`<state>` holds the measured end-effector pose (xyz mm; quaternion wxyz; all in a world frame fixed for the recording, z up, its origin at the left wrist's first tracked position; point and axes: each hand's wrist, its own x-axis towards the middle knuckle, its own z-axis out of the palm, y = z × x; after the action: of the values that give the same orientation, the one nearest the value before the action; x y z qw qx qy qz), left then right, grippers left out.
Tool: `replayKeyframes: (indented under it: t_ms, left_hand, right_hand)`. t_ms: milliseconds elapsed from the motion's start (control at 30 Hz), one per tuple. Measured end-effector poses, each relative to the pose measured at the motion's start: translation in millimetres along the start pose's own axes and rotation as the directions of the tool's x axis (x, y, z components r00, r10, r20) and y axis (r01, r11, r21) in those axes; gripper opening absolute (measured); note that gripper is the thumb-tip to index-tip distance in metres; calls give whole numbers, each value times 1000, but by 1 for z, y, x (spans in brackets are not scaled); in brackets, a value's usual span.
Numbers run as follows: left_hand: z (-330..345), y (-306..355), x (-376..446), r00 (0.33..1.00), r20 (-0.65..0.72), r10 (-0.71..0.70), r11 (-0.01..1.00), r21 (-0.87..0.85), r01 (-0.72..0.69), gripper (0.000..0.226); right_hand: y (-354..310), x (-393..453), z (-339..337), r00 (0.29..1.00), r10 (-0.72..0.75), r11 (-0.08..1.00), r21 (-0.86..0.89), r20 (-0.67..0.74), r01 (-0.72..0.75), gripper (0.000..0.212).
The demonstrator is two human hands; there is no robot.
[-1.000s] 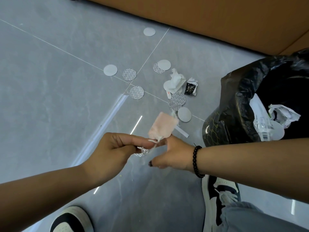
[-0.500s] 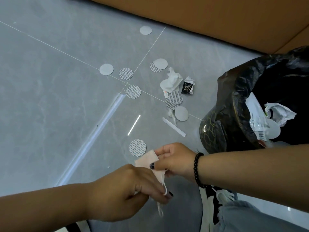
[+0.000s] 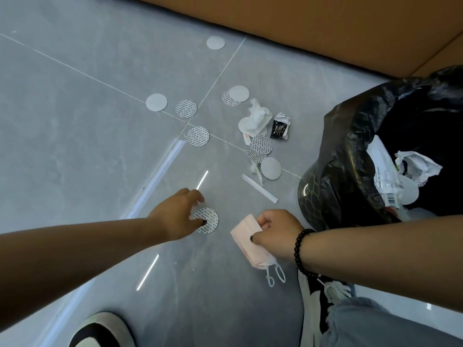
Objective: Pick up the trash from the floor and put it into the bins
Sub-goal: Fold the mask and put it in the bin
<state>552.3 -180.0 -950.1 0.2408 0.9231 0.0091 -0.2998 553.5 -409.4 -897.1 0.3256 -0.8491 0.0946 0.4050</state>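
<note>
My right hand [image 3: 276, 232] grips a folded pink face mask [image 3: 246, 241], its white ear loops dangling below. My left hand [image 3: 179, 216] reaches down over a patterned round seal disc [image 3: 208, 220] on the grey floor; its thumb tip touches the disc and the fingers arch above it. A bin lined with a black bag [image 3: 350, 151] stands at the right and holds paper and plastic trash. More trash lies on the floor beyond my hands: several round discs, a crumpled white tissue [image 3: 258, 118], a black wrapper [image 3: 280, 126] and a white paper strip [image 3: 259, 188].
An orange-brown wall [image 3: 325, 26] runs along the far edge of the floor. My two black-and-white shoes [image 3: 100, 331] stand at the bottom of the view, one under my right arm beside the bin.
My left hand let go of the mask and moved forward down to the patterned disc. My right hand now holds the mask alone, folded, and has shifted right toward the bin.
</note>
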Motion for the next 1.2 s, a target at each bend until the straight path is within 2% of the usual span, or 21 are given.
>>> replayKeyframes:
  t_ms: [100,267,400,633,700,733,800,900,967,1033,1133,1200]
  left_hand:
    - [11,10,11,997,73,22,986,163,-33,66]
    - [24,6,7,987,115,114,908,392,-150,59]
    - [24,-8,4,987,132,89,909,394,-134,54]
    - [17,-4,6,994,108,26,903,425,-70,53]
    - [17,-2,4,992,121,42,908,411,-89,37]
    - [16,-1,2,990,135,46,923,374,-94,29]
    - [13,3,-2,982,185,40,972,222,-81,31]
    - [4,15,-10,974,214,68,993,-113,-45,28]
    - [-8,30,-20,974,218,62,900,-435,40,18]
    - [-24,49,-32,972,222,72,759,-645,91,19]
    - [-51,76,-50,977,172,128,602,-796,61,25]
    - [-67,90,-61,979,124,162,534,-845,19,30]
  right_hand:
    - [2,-2,2,998,6,1000,-21,57,-5,9]
    - [5,-2,0,992,13,1000,-13,126,-11,9]
    - [6,-3,-1,982,-15,999,51,186,6,17]
    - [-6,-7,-3,971,-136,983,151,199,107,16]
    - [-12,-8,-7,965,-176,975,169,192,144,15]
    - [-14,-9,-10,964,-188,972,176,186,155,14]
    - [-16,-10,-15,966,-202,967,189,162,170,13]
    - [-20,-14,-25,973,-220,961,188,67,205,12]
    - [-24,-20,-34,973,-229,951,211,-18,228,13]
    - [-29,-28,-44,967,-244,935,250,-66,253,14]
    - [-37,-44,-60,933,-346,890,279,-100,360,14]
    - [-39,-56,-72,900,-415,838,331,-130,434,15]
